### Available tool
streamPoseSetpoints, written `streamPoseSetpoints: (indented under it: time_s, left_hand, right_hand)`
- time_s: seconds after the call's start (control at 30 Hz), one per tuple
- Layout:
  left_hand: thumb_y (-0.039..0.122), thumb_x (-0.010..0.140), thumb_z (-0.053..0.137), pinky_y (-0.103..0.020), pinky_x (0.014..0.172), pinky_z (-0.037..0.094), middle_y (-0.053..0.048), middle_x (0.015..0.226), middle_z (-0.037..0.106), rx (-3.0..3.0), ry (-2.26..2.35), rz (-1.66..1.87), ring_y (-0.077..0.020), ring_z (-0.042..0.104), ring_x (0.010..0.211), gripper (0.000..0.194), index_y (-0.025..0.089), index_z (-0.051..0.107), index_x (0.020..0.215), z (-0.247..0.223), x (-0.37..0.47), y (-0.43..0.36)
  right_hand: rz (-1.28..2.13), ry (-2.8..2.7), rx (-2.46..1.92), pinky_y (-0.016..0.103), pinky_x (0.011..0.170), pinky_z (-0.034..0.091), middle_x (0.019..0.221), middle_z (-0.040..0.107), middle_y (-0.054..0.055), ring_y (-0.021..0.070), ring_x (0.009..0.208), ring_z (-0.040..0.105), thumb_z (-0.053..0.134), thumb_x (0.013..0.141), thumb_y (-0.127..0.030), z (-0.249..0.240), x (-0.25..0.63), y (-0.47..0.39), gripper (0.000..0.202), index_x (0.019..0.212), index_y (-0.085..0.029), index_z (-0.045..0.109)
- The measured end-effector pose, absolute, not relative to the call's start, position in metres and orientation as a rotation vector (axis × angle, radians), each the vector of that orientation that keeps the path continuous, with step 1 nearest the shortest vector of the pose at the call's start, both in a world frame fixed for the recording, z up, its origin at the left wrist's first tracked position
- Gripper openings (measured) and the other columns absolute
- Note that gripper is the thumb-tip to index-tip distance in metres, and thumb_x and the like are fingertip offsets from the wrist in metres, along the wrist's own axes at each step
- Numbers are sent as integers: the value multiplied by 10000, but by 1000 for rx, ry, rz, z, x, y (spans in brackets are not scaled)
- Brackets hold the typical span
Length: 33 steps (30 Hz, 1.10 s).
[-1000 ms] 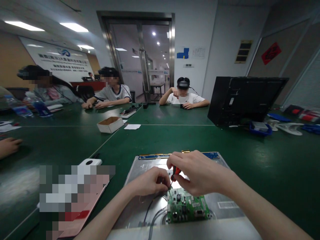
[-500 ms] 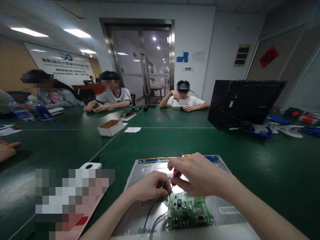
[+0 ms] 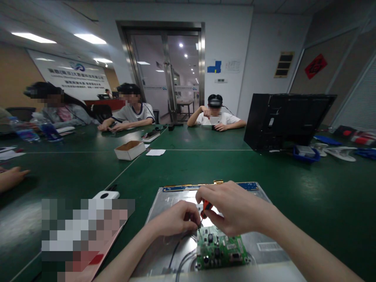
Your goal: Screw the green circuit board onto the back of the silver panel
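Observation:
A green circuit board (image 3: pixel 221 246) lies on the silvery metal back of a display panel (image 3: pixel 158 250). My right hand (image 3: pixel 232 207) is closed around the red and black handle of a screwdriver (image 3: pixel 207 205), whose thin shaft slants down to the board's upper left corner. Beside that tip, my left hand (image 3: pixel 180 217) is closed, thumb and fingertips pinched near the lower shaft. Whether it grips the shaft or something small there is hidden. Dark cables (image 3: pixel 176 252) run along the panel left of the board. A narrow blue circuit strip (image 3: pixel 179 188) borders the panel's far edge.
On the green table stand an open white box (image 3: pixel 130 150) and a large black monitor (image 3: pixel 288 121). A blue tray (image 3: pixel 306 154) sits beside the monitor. Left of the panel lies a partly blurred pinkish item (image 3: pixel 100 243). Several people sit around; another person's hand (image 3: pixel 13 178) rests at far left.
My right hand has shifted and turned slightly, tilting the screwdriver handle a little. My left hand stays in place. The other person's hand at far left has moved slightly right.

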State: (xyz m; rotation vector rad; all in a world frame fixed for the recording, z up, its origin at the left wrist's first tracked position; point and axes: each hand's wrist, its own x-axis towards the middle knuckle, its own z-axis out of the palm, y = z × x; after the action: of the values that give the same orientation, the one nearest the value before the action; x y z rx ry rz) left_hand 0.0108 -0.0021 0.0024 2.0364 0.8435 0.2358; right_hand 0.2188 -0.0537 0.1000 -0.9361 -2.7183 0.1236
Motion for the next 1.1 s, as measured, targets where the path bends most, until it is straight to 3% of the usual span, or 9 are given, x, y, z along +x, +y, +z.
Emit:
streamPoseSetpoints:
  time_s: [0.2, 0.4, 0.67, 0.9, 1.1]
  left_hand:
    - [140, 675, 612, -206, 605, 396, 38, 698, 585, 2041, 846, 238, -128, 522, 658, 120, 170, 684, 766, 2, 10, -1]
    - [160, 657, 627, -203, 570, 354, 58, 625, 525, 2020, 868, 237, -119, 479, 613, 31, 166, 625, 687, 5, 12, -2]
    - [140, 654, 616, -206, 583, 388, 44, 654, 573, 1981, 813, 295, -125, 512, 627, 126, 165, 687, 755, -1, 11, -2]
    - [111, 647, 599, -200, 578, 392, 44, 668, 577, 1987, 825, 280, -123, 520, 632, 141, 166, 671, 754, 0, 10, -2]
    - [119, 647, 602, -200, 586, 393, 49, 649, 567, 2007, 849, 274, -126, 518, 634, 71, 169, 631, 689, 4, 12, -2]
  right_hand:
    - [58, -2675, -1026, 258, 511, 216, 851, 686, 16, 129, 601, 544, 563, 855, -214, 97, 215, -51, 187, 1036, -190, 522]
    - [7, -2705, -1046, 254, 499, 182, 674, 661, -21, 111, 541, 519, 637, 857, -333, 94, 215, -48, 161, 838, -201, 547]
    - [67, -2660, -936, 267, 506, 225, 916, 642, 34, 138, 652, 515, 548, 796, -205, 97, 217, -52, 162, 953, -174, 523]
    - [-9, -2658, -1020, 265, 499, 198, 874, 661, 11, 125, 633, 532, 543, 885, -242, 95, 216, -50, 114, 985, -187, 541]
    - [-40, -2708, -1026, 271, 497, 187, 818, 664, 2, 123, 612, 524, 592, 870, -280, 96, 216, -50, 104, 922, -203, 546]
